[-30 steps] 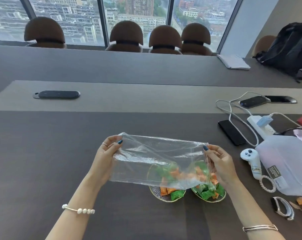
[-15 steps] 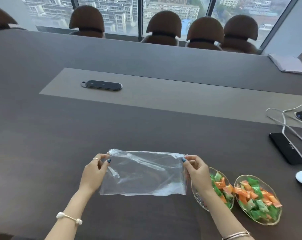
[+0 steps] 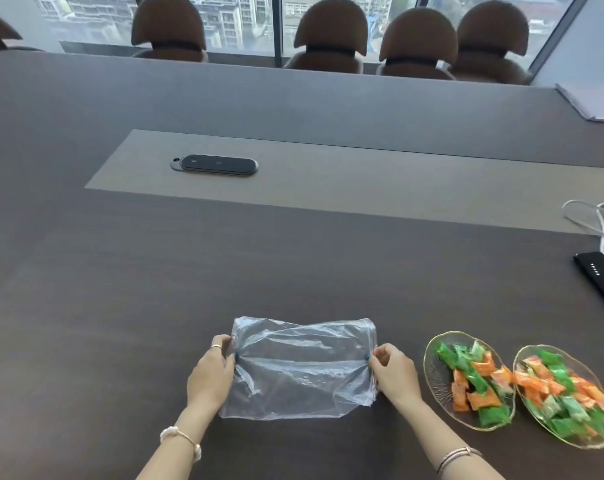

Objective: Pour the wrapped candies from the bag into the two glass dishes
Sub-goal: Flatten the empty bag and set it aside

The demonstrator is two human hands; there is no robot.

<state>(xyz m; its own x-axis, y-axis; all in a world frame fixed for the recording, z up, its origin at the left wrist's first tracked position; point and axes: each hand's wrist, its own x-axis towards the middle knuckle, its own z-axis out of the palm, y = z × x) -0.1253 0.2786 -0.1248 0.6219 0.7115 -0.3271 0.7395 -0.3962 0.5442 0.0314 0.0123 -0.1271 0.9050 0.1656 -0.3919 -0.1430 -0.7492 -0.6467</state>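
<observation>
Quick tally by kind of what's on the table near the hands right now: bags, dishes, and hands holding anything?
Plastic bag: 1, no candies visible inside
Glass dishes: 2, left dish and right dish, both holding green and orange candies
Hands on the bag: 2, left hand and right hand
Total: 5

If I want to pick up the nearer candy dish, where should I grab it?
Probably pinch the bare gold-edged rim of the left dish from its left side: candies heap toward the right, the second dish crowds that side, and the shallow glass offers no handle.
</observation>
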